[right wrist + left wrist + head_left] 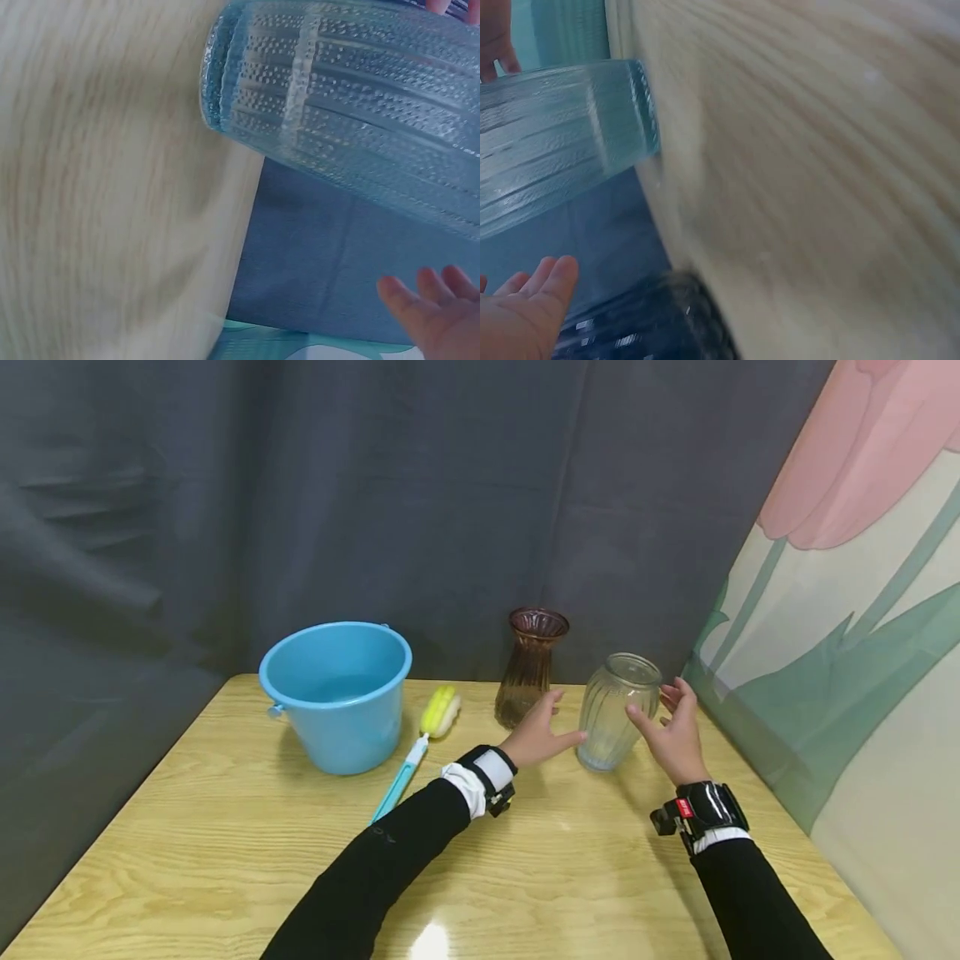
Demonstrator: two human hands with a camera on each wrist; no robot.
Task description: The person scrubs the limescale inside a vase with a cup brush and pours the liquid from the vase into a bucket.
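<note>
The clear vase (617, 710) stands upright near the table's (225, 860) far right corner. The left hand (536, 737) and right hand (675, 731) are open on both sides of it, fingers straight; I cannot tell if they touch the glass. I judge the step is reaching to take the vase. The next move needs both palms closing evenly on the ribbed glass. The brown vase (528, 668) is just beside, the right edge is near; free room lies toward the near edge.
</note>
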